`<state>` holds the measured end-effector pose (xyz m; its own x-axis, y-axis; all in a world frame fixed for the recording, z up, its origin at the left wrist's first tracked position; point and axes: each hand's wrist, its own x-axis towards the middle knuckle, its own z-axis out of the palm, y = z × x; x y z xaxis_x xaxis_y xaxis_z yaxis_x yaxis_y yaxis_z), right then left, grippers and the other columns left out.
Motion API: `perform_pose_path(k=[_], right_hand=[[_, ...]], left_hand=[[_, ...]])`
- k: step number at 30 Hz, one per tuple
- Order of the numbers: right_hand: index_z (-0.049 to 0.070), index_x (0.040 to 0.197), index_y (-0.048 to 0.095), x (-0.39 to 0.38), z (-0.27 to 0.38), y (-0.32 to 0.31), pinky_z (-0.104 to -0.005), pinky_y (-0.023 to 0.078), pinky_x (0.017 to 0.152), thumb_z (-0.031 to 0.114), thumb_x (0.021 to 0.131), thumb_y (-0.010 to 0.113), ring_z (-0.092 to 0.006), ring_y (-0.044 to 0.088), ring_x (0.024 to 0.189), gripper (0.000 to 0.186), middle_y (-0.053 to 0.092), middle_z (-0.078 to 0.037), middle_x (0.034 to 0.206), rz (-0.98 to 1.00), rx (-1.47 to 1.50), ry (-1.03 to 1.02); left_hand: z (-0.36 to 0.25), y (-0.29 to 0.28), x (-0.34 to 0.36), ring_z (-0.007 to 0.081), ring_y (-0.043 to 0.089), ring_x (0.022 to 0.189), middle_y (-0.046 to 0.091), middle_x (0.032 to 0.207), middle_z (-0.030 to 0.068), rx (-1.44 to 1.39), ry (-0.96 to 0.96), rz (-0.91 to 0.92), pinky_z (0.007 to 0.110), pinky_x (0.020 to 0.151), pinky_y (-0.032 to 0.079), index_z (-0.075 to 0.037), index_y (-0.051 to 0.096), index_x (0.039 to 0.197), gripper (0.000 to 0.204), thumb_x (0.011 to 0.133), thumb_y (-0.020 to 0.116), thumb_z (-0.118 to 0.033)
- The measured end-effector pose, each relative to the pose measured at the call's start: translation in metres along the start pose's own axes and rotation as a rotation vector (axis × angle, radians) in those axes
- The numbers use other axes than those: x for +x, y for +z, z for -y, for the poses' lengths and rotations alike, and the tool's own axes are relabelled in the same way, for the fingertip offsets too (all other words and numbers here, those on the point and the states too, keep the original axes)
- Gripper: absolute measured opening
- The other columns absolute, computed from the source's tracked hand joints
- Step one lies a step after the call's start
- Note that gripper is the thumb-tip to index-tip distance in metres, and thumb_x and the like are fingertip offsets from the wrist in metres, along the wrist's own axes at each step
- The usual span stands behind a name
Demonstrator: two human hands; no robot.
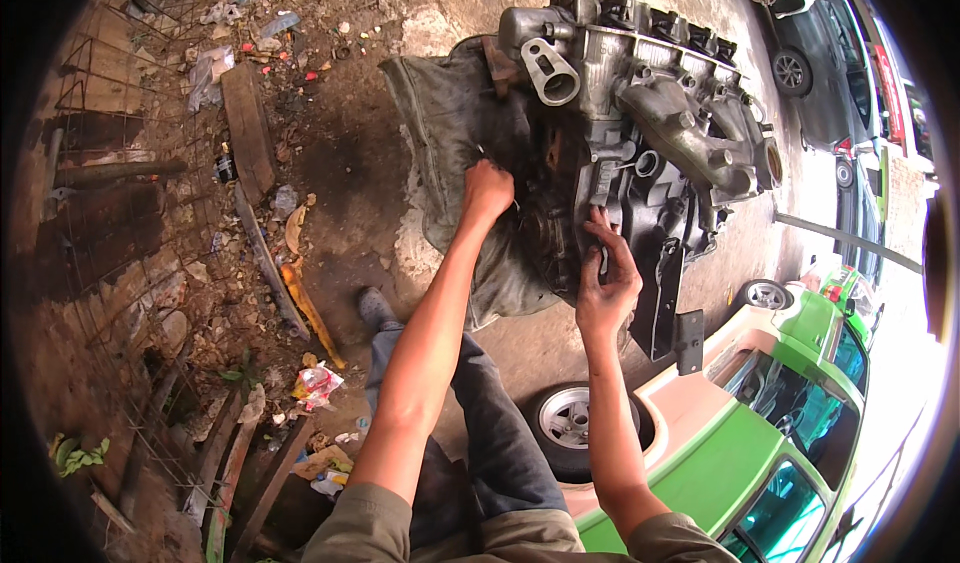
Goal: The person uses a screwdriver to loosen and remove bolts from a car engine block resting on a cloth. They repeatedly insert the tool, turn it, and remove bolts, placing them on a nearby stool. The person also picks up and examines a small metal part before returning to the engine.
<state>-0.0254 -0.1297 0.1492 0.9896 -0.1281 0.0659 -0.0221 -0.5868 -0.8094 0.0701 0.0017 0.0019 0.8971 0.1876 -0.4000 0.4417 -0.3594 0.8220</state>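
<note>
A grey metal car engine [603, 83] lies in front of me on a dark, oily cloth [430, 128]. Beside its dark left side, over the cloth, my left hand [488, 189] is closed in a fist. A small shiny tip shows above the knuckles, but the held thing is mostly hidden. My right hand [608, 293] reaches the near side of the engine, its extended fingertips touching the casing and its thumb apart from them. A black metal bracket [660, 308] sticks out from the engine just right of that hand.
Litter, a wooden plank [247, 128] and wire mesh [110, 193] lie along the left. A loose wheel [565, 418] is near my legs, by a green car [690, 483] at lower right. More cars, including a dark one [815, 58], stand at upper right.
</note>
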Motion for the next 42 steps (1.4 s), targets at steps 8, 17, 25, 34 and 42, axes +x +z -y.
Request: perform_pose_path(k=[8, 17, 25, 34, 42], right_hand=[[-0.006, 0.108, 0.065, 0.001, 0.000, 0.002, -0.0446, 0.026, 0.120, -0.011, 0.085, 0.045, -0.0299, 0.051, 0.135, 0.031, 0.064, -0.022, 0.129, -0.008, -0.001, -0.016], [-0.008, 0.107, 0.064, 0.000, 0.001, 0.000, -0.0399, 0.025, 0.119, -0.013, 0.085, 0.045, -0.0266, 0.054, 0.131, 0.030, 0.064, -0.024, 0.128, -0.010, -0.014, -0.004], [-0.008, 0.106, 0.064, 0.000, 0.003, 0.002, -0.0389, 0.028, 0.118, -0.014, 0.085, 0.045, -0.0261, 0.056, 0.129, 0.030, 0.065, -0.022, 0.127, -0.032, -0.006, 0.031], [-0.005, 0.103, 0.067, 0.000, 0.003, 0.004, -0.0448, 0.030, 0.118, -0.012, 0.084, 0.045, -0.0284, 0.057, 0.129, 0.030, 0.068, -0.020, 0.122, -0.080, 0.013, 0.046], [-0.007, 0.105, 0.065, -0.003, 0.001, 0.003, -0.0378, 0.030, 0.116, -0.014, 0.085, 0.046, -0.0265, 0.055, 0.130, 0.029, 0.066, -0.021, 0.127, -0.060, 0.009, 0.047]], left_hand=[[-0.002, 0.006, -0.021, 0.0485, 0.064, 0.079, 0.062, 0.077, 0.0333, 0.029, 0.355, -0.087, 0.054, 0.072, 0.052, 0.013, 0.063, 0.084, 0.018, 0.083, 0.051, 0.001], [0.016, 0.022, -0.094, 0.0482, 0.059, 0.071, 0.058, 0.078, 0.0293, -0.171, 0.402, -0.158, 0.049, 0.059, 0.046, 0.007, 0.049, 0.102, 0.008, 0.095, 0.049, 0.002], [0.009, 0.004, -0.076, 0.0468, 0.058, 0.081, 0.058, 0.084, 0.0264, -0.318, 0.464, -0.029, 0.050, 0.069, 0.044, 0.004, 0.050, 0.099, 0.010, 0.089, 0.051, 0.005], [0.000, -0.022, -0.043, 0.0428, 0.059, 0.097, 0.064, 0.093, 0.0270, -0.024, 0.528, 0.200, 0.049, 0.087, 0.049, 0.005, 0.058, 0.122, 0.043, 0.090, 0.060, -0.025], [-0.006, -0.023, -0.036, 0.0420, 0.064, 0.095, 0.065, 0.105, 0.0280, 0.017, 0.555, 0.207, 0.050, 0.081, 0.049, 0.007, 0.062, 0.111, 0.030, 0.094, 0.056, -0.018]])
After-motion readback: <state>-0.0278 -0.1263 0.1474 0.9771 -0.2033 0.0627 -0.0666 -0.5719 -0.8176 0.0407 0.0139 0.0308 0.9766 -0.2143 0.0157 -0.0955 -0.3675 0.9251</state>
